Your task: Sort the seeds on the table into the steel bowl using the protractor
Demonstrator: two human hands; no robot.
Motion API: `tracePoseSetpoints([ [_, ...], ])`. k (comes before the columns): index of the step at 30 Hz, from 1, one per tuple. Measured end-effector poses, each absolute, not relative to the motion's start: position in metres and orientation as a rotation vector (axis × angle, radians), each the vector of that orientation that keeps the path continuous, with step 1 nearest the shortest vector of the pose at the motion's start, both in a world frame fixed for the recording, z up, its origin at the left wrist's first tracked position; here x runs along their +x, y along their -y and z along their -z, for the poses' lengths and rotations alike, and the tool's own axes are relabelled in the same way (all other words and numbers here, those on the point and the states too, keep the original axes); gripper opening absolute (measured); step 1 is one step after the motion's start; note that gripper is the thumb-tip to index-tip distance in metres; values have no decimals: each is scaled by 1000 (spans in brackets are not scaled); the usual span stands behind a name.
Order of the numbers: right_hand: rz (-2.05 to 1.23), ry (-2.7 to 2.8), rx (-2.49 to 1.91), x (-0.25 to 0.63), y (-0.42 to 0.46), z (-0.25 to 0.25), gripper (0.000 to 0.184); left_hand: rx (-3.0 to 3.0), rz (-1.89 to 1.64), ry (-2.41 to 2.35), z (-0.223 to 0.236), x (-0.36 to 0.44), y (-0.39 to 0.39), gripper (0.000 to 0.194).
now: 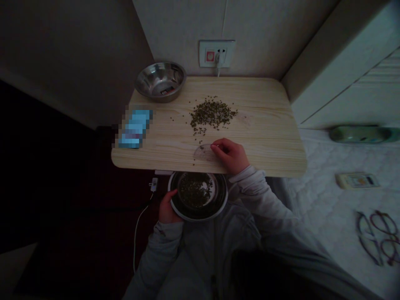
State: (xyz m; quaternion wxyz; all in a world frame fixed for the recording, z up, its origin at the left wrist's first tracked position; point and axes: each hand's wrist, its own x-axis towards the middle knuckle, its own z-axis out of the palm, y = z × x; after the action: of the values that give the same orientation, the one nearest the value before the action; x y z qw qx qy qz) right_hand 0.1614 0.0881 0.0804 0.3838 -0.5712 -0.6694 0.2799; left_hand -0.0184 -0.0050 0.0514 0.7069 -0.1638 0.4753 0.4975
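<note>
In the head view, the left hand [165,207] curls round the rim of a steel bowl [197,217] of mung beans [195,191] at six o'clock. The right hand [229,156], fingers [217,146] bunched narrowly, rests on a translucent plastic piece [203,153] on the wooden tabletop [265,125], with loose beans [212,113] at twelve o'clock.

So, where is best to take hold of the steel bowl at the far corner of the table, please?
Take the rim of the steel bowl at its near right side, coming in over the table. The bowl sits upright, and the wall closes its far side.
</note>
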Motion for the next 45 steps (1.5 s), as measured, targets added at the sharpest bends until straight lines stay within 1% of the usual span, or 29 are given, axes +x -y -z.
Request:
tracePoseSetpoints([
  [5,-807,1768,-1388,162,-87,-82,25,-386,-1093,-1098,-54,-17,4,22],
  [14,-803,1648,-1406,163,-87,-78,23,-377,-1098,-1102,-56,-17,3,21],
  [21,-880,1726,-1339,162,-84,-81,23,-371,-1084,-1123,-58,-16,1,25],
  [32,-856,1767,-1350,163,-83,-83,20,-383,-1100,-1093,-55,-17,5,22],
  [39,-742,1724,-1462,162,-85,-82,17,-391,-1092,-1095,-53,-18,6,21],
  [45,-765,1713,-1428,162,-84,-82,21,-382,-1105,-1098,-54,-18,7,20],
])
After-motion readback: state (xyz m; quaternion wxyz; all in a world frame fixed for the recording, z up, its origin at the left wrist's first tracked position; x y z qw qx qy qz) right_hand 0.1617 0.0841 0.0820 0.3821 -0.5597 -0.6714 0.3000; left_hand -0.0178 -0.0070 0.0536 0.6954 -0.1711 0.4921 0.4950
